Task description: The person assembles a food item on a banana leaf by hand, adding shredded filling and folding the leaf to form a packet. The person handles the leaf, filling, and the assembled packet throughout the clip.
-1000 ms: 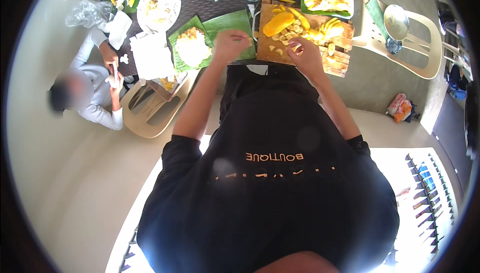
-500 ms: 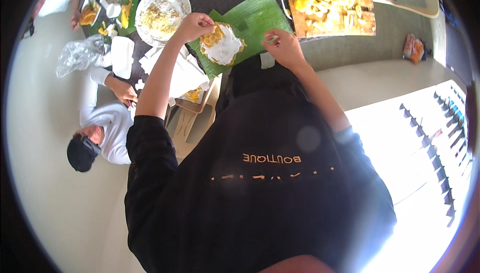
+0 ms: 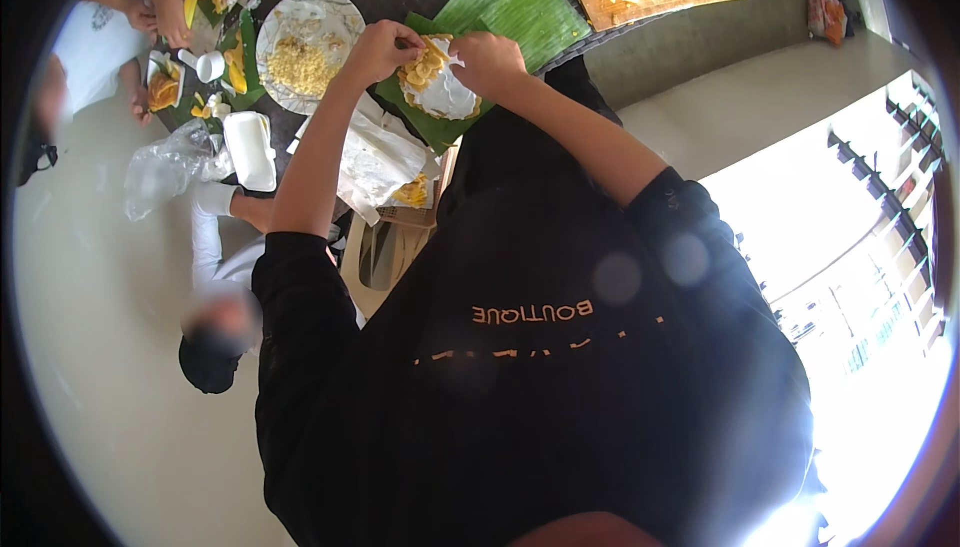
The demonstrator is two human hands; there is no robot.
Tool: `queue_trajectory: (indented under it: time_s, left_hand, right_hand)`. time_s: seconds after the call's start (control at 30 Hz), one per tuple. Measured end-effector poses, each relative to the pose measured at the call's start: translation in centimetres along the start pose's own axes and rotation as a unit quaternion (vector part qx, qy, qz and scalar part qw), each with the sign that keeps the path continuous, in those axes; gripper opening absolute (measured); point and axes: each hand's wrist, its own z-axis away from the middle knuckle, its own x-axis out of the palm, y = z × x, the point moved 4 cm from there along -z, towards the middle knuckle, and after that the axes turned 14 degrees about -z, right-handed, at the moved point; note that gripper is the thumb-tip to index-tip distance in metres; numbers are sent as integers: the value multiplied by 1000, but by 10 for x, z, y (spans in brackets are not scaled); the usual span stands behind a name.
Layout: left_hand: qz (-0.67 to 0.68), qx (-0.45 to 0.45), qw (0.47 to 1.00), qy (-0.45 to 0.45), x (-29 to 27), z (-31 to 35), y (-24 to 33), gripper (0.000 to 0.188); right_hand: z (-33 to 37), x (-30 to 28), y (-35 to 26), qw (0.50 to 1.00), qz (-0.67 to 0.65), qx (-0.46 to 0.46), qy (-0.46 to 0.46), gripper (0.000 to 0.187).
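A flat piece spread with white cream point(image 3: 445, 97) lies on a green banana leaf point(image 3: 515, 7), with yellow fruit slices point(image 3: 422, 71) overlapping along its left side. My left hand point(image 3: 385, 52) is at its upper left edge, thumb and fingertips pinched together over the fruit. From the right, my right hand point(image 3: 490, 65) reaches over the cream's upper right part, fingers bent and drawn together. Whatever either hand pinches is too small or hidden to make out.
A wooden board point(image 3: 640, 2) with cut yellow fruit stands at the back right. Left of my hands are a round plate of yellow crumbs point(image 3: 305, 62), white paper point(image 3: 375, 162), a white foam tray point(image 3: 250, 150) and a plastic bag point(image 3: 165, 172). Other people work at the left.
My right hand has moved left, from over the leaf onto the cream-topped piece. My left hand stays at its upper left edge. The view has shifted somewhat.
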Motion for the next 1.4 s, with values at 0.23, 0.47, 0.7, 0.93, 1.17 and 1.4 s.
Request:
queue_trajectory:
  time_s: [0.23, 0.47, 0.7, 0.93, 1.17, 1.4]
  left_hand:
    - [-32, 21, 999, 18, -1, 5, 5, 20]
    - [-67, 28, 997, 27, -8, 9, 15, 21]
    - [-44, 48, 997, 34, -4, 8, 11, 22]
    - [-36, 38, 996, 76, -11, 17, 8, 20]
    - [-87, 56, 977, 188, 4, 12, 5, 18]
    - [32, -68, 946, 316, 0, 49, -3, 17]
  right_hand:
    - [-8, 12, -13, 996, 77, -33, 16, 16]
    - [-12, 21, -13, 993, 106, -18, 47, 15]
    - [-12, 21, -19, 991, 130, -16, 33, 17]
    - [-2, 6, -22, 995, 87, 36, 32, 21]
    - [6, -21, 5, 994, 24, 68, 80, 29]
    - [6, -41, 14, 999, 0, 29, 46, 29]
